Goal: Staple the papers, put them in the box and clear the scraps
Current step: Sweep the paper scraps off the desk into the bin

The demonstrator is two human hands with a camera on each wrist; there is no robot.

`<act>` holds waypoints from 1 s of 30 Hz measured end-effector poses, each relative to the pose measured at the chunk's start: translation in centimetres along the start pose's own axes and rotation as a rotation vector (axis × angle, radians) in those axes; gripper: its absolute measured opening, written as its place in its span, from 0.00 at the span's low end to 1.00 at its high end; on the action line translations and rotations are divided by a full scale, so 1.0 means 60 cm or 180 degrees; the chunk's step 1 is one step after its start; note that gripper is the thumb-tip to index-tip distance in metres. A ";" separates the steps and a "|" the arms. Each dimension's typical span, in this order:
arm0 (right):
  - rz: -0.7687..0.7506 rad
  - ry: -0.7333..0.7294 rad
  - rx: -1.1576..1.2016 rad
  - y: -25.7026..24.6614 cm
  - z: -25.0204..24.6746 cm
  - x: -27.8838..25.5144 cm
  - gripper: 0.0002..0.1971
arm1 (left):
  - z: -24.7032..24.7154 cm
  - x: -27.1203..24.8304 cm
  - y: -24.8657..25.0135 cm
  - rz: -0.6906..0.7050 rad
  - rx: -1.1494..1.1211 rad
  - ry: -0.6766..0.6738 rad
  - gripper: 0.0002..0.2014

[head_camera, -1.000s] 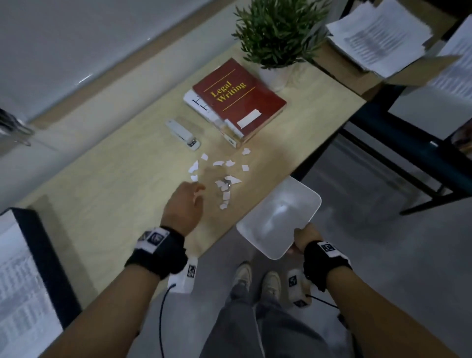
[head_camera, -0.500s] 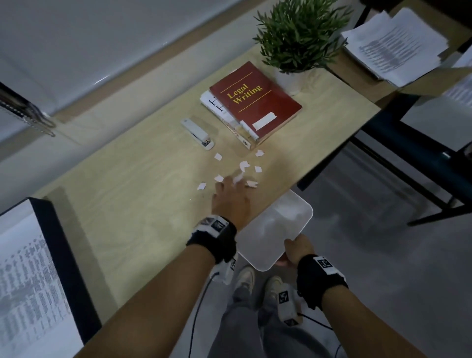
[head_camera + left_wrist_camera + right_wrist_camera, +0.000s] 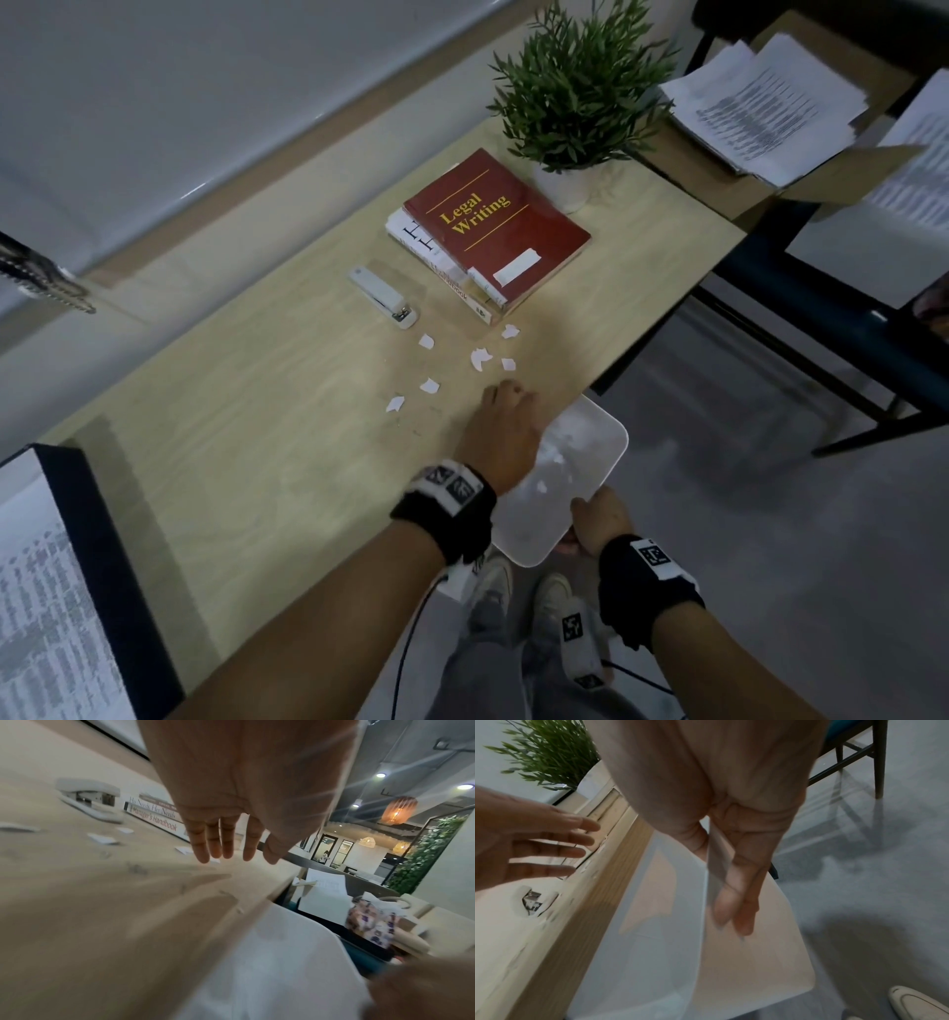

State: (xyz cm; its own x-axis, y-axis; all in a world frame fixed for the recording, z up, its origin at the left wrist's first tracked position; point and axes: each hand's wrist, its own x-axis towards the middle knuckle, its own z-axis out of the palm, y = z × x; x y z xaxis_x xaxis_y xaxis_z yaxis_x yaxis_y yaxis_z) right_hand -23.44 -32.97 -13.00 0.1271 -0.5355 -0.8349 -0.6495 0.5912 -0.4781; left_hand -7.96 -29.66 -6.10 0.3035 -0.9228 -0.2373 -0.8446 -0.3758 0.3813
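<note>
Several white paper scraps lie on the wooden desk between the white stapler and the desk's front edge. My left hand is flat on the desk at that edge, fingers straight, holding nothing. My right hand grips the near rim of a translucent white bin, held just below the desk edge; a few scraps lie inside it. In the right wrist view the fingers curl round the bin wall.
A red book lies on a stack of books beside a potted plant. Printed papers lie in a cardboard box at the far right. More printed sheets sit at the near left. A dark chair stands right of the desk.
My left hand has swept from the middle of the scraps rightward to the desk edge. Several scraps went over the edge into the bin. The bin stayed under the edge.
</note>
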 end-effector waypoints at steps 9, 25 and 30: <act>0.0106 -0.0005 0.0046 -0.015 -0.003 -0.002 0.12 | -0.043 0.119 -0.025 -0.0331 0.0255 -0.0167 0.29; -0.0270 0.0108 -0.0611 -0.010 0.007 0.004 0.08 | 0.021 -0.067 -0.044 0.0057 -0.0288 0.0149 0.32; -0.0179 0.0109 -0.0471 0.008 0.020 0.023 0.14 | -0.010 -0.084 -0.157 -0.1554 -0.0451 0.0498 0.35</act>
State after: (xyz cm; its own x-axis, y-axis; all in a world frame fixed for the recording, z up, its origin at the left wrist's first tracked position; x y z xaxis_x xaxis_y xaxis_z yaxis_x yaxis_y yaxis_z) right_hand -22.69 -32.72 -14.72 0.1424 -0.5869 -0.7971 -0.7459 0.4658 -0.4762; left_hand -1.24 -21.50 -7.94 0.7178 -0.6351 -0.2853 -0.5240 -0.7626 0.3793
